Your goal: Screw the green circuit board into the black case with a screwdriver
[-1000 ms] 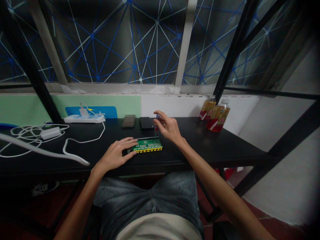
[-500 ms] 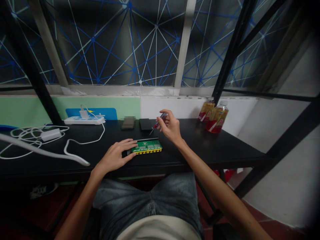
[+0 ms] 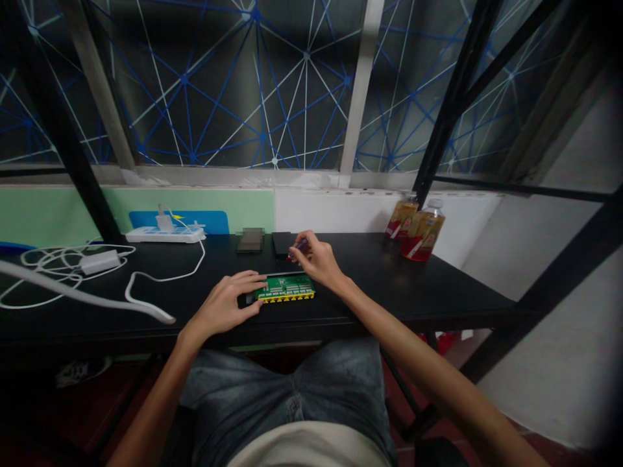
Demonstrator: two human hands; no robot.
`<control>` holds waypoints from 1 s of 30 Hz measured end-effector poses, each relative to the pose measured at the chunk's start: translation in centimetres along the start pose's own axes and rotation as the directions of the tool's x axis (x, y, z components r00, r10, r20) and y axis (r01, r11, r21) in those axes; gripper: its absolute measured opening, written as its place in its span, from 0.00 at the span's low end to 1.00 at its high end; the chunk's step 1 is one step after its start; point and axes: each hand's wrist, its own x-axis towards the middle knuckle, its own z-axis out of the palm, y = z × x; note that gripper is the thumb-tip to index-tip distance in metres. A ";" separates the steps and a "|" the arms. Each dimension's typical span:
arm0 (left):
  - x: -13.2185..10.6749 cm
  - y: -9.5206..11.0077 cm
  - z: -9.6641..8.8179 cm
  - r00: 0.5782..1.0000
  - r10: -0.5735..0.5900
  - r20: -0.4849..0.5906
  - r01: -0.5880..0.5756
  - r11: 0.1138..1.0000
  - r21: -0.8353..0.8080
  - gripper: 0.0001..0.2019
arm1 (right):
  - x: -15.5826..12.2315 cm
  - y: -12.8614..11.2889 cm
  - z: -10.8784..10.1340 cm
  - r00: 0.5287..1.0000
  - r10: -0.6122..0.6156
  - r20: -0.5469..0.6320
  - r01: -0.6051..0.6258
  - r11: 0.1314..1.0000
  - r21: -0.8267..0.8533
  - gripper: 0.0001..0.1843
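At desk front edge, between both hands: green rectangular printed circuit board (image 3: pixel 286 287) with a row of yellow connectors along its near side, lying flat on the black desk top (image 3: pixel 399 285).
Left hand (image 3: pixel 222 306): palm down, fingers loosely spread, fingertips resting at the left end of the circuit board. It grips nothing.
Right hand (image 3: pixel 317 262): closed in a fingertip pinch on a small screwdriver (image 3: pixel 298 246) with a reddish handle, just past the far right corner of the circuit board. The tip is too small to make out.
Handling, circuit board: judged light, thin and stiff, with a fragile component face. It is likely to slide on the smooth desk unless pressed down.
Hold points, circuit board: bare edges and corners are judged safest. Keep off the component face and the connector row.
Handling, screwdriver: judged light, rigid and slim, and prone to roll if laid down. Pinch at the handle.
Just beyond right hand: flat black box (image 3: pixel 281 243), with a small blurred object (image 3: pixel 250 239) beside it.
Well to the right of right hand: plastic bottles of amber drink with red labels (image 3: pixel 422 232), standing close together.
Well beyond left hand: white power strip (image 3: pixel 164 233), white adapter block (image 3: pixel 98 261), looped white cables (image 3: pixel 146 305).
Count: circuit board, one; screwdriver, one; bottles, two; black box, one; power strip, one; adapter block, one.
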 end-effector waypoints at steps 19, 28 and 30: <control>-0.1 0.1 0.0 0.990 0.001 -0.139 -0.005 1.000 -0.030 0.20 | 0.3 -1.3 0.0 0.987 0.130 -0.094 -0.094 0.943 0.318 0.16; 0.3 -1.0 0.3 0.956 -0.036 -0.290 0.048 0.998 0.037 0.17 | 0.4 -3.3 0.6 0.978 0.206 -0.018 -0.150 0.764 0.628 0.21; 0.4 -1.1 0.3 0.956 -0.035 -0.291 0.056 0.996 0.065 0.15 | 0.5 -3.6 0.9 0.978 0.209 0.000 -0.161 0.753 0.638 0.22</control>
